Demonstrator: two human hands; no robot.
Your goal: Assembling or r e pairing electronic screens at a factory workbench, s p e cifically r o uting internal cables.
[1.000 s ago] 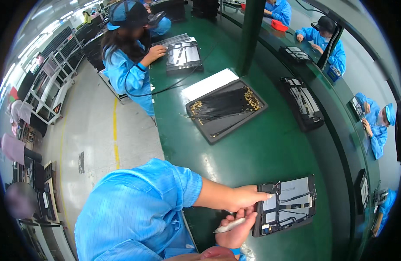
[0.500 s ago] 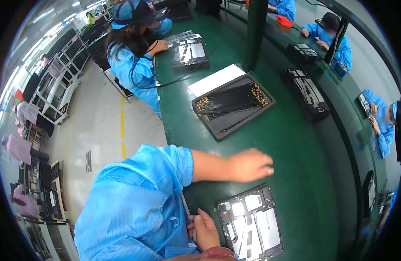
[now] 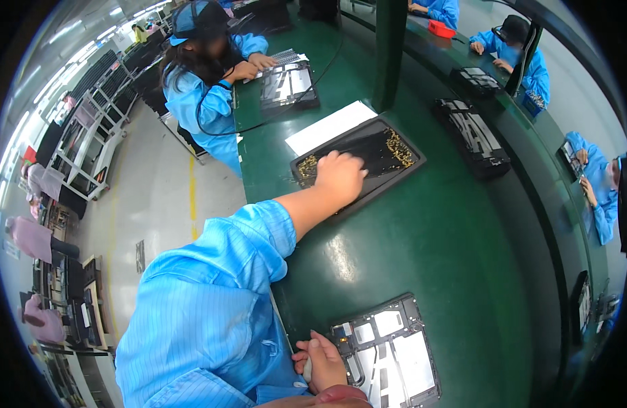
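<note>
My left hand (image 3: 340,178) reaches over a dark tray (image 3: 412,165), with its fingers bent down at a bundle of thin black cables (image 3: 368,153) that have gold-coloured ends. The fingertips are hidden, so what they grip cannot be made out. Near the table's front edge, my right hand (image 3: 325,362) is closed, and a small whitish thing (image 3: 307,370) shows between its fingers. Just right of that hand lies an opened flat device (image 3: 412,367) with silver panels and a black frame.
A white sheet (image 3: 327,129) lies behind the tray. Farther back, a co-worker (image 3: 198,88) in blue sits at another device (image 3: 286,87). A dark post (image 3: 389,58) rises behind the tray, and a stack of devices (image 3: 471,136) stands right, with more co-workers beyond.
My left hand has moved from above the table near the device up and left to the tray. My right hand stays closed near the edge. The co-worker's second hand has come into view.
</note>
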